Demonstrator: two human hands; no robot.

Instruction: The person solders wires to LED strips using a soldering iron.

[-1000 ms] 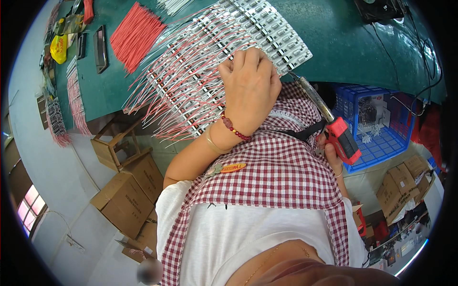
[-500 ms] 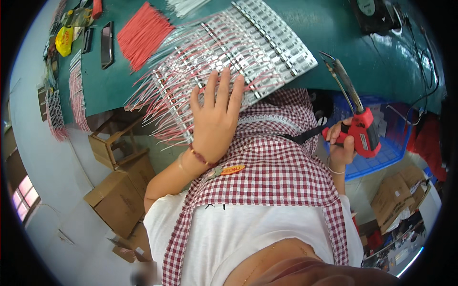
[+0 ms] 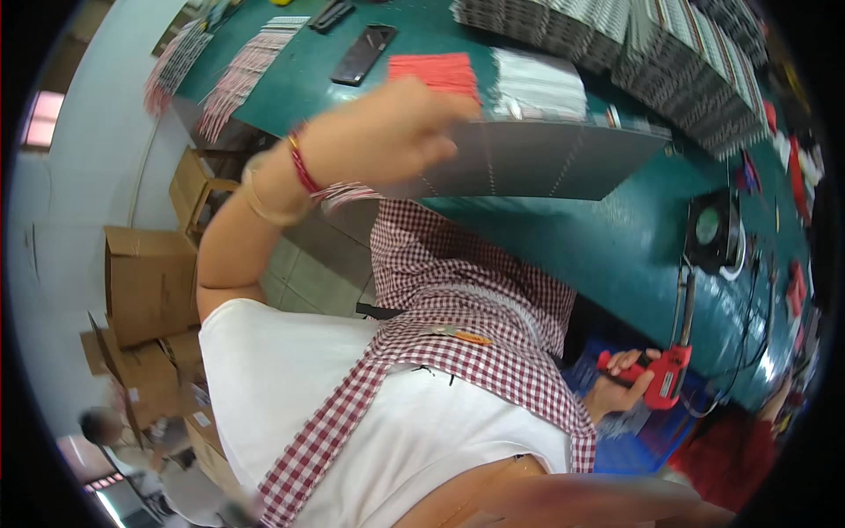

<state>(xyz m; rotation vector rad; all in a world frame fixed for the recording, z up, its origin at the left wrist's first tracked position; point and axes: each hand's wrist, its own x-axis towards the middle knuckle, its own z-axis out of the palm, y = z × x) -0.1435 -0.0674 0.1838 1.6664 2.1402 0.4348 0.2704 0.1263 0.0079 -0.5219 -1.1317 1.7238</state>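
My left hand (image 3: 387,132) is closed at the upper edge of a large panel (image 3: 537,158) and tilts it up. The panel's plain grey underside, crossed by dotted lines, faces me; its parts side is turned away. A few pink and white wires (image 3: 348,192) stick out below my left wrist. Low on the right, my right hand (image 3: 623,383) grips the handle of a red soldering gun (image 3: 672,377). The gun's long metal tip points up beside a small black fan (image 3: 711,231). Behind the panel lie red wires (image 3: 431,66) and white wires (image 3: 539,84).
Tall stacks of panels (image 3: 691,75) stand at the back right of the green table (image 3: 493,224). A phone (image 3: 363,55) and wired strips (image 3: 255,70) lie at the left. A blue crate (image 3: 620,451) sits under the table; cardboard boxes (image 3: 150,290) stand left. Other people are nearby.
My left hand has gone from lying flat on the wired panel to gripping its edge, and the panel has tipped up to show its underside. The soldering gun stays in my right hand.
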